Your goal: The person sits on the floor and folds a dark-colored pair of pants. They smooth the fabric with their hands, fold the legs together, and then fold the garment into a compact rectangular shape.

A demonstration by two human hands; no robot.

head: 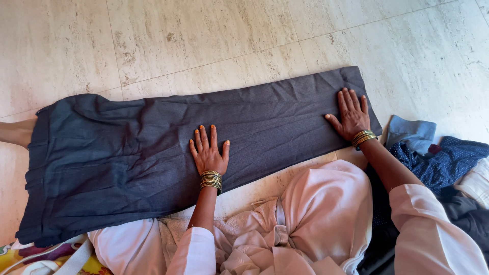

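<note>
A pale marble-look tiled floor (214,35) fills most of the view, crossed by thin grout lines. On it lies a long dark grey garment (127,153), spread flat and running from the lower left up toward the upper right, wider and pleated at its left end and narrow at its right end; fine creases show across the cloth. At its far left edge a bare limb (15,132) pokes out from behind the fabric. The person sits on the floor at the near edge in pale pink clothing (316,214), knees toward the garment. To the right, just beside the person, a pile of blue and dark clothes (448,163) lies heaped on the floor, with a light blue piece on top near the garment's right end. At the bottom left corner a colourful patterned cloth (20,257) peeks in. The left hand (209,153) rests open, palm down with fingers spread, on the middle of the garment, gripping nothing. The right hand (351,114) lies likewise flat and released on the narrow right end. Gold bangles (211,180) circle both wrists.
</note>
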